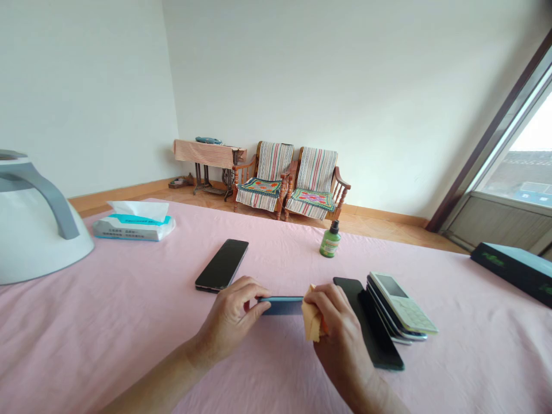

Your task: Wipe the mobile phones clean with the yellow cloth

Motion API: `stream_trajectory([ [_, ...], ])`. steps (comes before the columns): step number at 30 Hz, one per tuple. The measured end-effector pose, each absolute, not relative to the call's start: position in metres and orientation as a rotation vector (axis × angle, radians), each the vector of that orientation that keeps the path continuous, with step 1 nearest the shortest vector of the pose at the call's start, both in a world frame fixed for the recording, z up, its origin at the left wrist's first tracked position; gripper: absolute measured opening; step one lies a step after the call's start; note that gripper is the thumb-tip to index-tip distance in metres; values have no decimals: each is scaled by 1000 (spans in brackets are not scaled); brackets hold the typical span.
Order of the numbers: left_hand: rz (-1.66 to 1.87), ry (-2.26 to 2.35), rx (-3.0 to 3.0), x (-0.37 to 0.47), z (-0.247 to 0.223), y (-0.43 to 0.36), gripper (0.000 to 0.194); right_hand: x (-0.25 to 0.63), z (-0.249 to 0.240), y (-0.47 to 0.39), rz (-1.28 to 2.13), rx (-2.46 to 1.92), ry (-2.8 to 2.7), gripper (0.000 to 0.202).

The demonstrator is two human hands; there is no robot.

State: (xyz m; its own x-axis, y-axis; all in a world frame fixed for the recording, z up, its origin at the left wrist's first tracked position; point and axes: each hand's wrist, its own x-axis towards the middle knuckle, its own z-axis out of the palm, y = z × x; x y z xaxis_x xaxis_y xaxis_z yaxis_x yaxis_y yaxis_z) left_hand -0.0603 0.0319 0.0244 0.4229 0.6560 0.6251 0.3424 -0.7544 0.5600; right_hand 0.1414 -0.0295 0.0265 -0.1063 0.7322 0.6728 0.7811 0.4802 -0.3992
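Between my hands is a dark blue phone point(282, 306), seen nearly edge-on above the pink cloth. My left hand point(233, 313) pinches its left end between thumb and fingers. At the other end, my right hand point(338, 328) is closed on a yellow cloth point(311, 319), which is pressed against the phone's right end. A black phone point(222, 264) lies screen up beyond my left hand. Beside my right hand lies another dark phone point(371, 325), partly hidden by the hand. Next to it is a stack of phones with a pale keypad phone point(403, 302) on top.
A green spray bottle point(330, 240) stands toward the far edge of the pink tablecloth point(142, 322). On the left are a white kettle point(38, 230) and a tissue pack point(133, 225). A black box point(513, 270) sits far right. Two wooden chairs point(311, 172) stand beyond the table.
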Motion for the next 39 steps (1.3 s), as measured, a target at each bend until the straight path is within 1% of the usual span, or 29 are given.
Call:
stream_trajectory([
  [3,1246,888,2339,-60,26,31,7,138,28,-30,-27,-1231,-1890,40],
  [8,1221,929,2297,-62,26,30,10,151,33,-28,-67,-1354,-1825,30],
  [12,1176,944,2223,-63,27,33,5,172,37,-27,-83,-1464,-1706,31],
  [15,1149,928,2169,-66,27,38,6,185,43,-28,-76,-1508,-1594,33],
  [21,1103,901,2115,-72,27,44,8,193,50,-29,132,-1541,-1557,33],
  [25,1087,893,2094,-72,28,46,9,188,46,-29,166,-1541,-1664,28],
  [32,1089,893,2012,-70,25,46,8,161,44,-32,36,-1424,-1782,31],
  [39,1078,905,1980,-69,26,44,12,116,46,-22,113,-1392,-1876,36],
])
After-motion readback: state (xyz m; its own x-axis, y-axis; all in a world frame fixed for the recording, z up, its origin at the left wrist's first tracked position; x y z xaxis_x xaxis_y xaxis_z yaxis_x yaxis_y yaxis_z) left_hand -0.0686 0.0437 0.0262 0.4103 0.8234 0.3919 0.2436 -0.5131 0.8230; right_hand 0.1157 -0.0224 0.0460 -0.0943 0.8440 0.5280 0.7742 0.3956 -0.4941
